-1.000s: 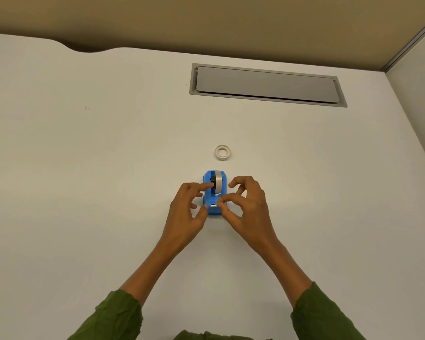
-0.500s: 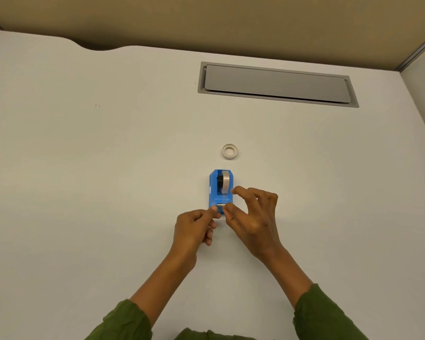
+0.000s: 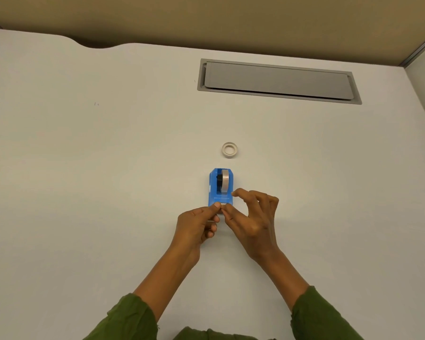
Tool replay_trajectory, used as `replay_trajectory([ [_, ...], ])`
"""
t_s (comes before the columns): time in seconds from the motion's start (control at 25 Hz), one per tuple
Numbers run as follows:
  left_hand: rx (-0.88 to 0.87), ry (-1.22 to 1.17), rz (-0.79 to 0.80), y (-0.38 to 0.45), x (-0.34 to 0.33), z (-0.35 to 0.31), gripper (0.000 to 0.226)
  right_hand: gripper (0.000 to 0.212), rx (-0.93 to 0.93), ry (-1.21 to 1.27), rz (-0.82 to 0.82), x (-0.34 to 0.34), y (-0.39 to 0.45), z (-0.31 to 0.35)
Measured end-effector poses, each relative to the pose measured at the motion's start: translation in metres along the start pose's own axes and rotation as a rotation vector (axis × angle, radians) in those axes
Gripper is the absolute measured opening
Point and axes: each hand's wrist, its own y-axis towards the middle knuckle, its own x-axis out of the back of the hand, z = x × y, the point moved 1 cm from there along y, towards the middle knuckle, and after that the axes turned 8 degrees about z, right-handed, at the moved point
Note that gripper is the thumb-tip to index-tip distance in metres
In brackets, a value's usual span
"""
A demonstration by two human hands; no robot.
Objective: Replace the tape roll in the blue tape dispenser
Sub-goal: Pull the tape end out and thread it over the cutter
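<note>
The blue tape dispenser [image 3: 220,190] stands on the white table with a tape roll [image 3: 225,184] seated on its black hub. Its cutter end points toward me. My left hand [image 3: 198,225] is curled at that near end, thumb and forefinger pinched on what looks like the tape's free end. My right hand [image 3: 252,217] has its thumb on the dispenser's right side and its forefinger on the front edge, the other fingers spread. A second, thin white tape ring [image 3: 230,150] lies flat on the table just beyond the dispenser.
A grey cable hatch [image 3: 277,81] is set flush into the table at the back right. The white table [image 3: 96,192] ends at a tan partition wall behind and a panel at the right.
My left hand has left the roll's hub and come back to the cutter end. My right hand slid slightly nearer too. The dispenser and the loose ring stay put.
</note>
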Motion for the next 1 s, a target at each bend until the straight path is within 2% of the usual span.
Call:
replay_trajectory([
  [0.28,-0.071,-0.096,-0.004,0.003,0.003,0.01,0.013,0.018,0.153,-0.171,0.038,-0.005,-0.012,-0.006],
  [0.48,-0.069,-0.033,-0.016,0.006,0.005,0.014,0.017,0.042,0.243,-0.337,0.133,-0.015,-0.03,-0.019],
  [0.72,-0.15,0.116,-0.039,0.009,0.012,0.015,0.019,0.034,0.135,-0.247,0.219,-0.014,-0.029,-0.015],
  [0.8,-0.224,0.19,-0.064,0.008,0.016,0.011,0.022,0.025,-0.052,-0.006,0.218,-0.01,-0.029,-0.008],
  [0.84,-0.27,0.224,-0.084,0.007,0.017,0.009,0.023,0.02,-0.238,0.199,0.196,-0.005,-0.025,-0.003],
  [0.92,-0.345,0.278,-0.126,0.006,0.018,0.003,0.026,0.016,-0.737,0.703,0.168,0.006,-0.013,0.007],
  [1.0,-0.347,0.298,-0.15,0.008,0.015,-0.002,0.039,0.031,-1.133,1.018,0.244,0.012,0.002,0.013],
])
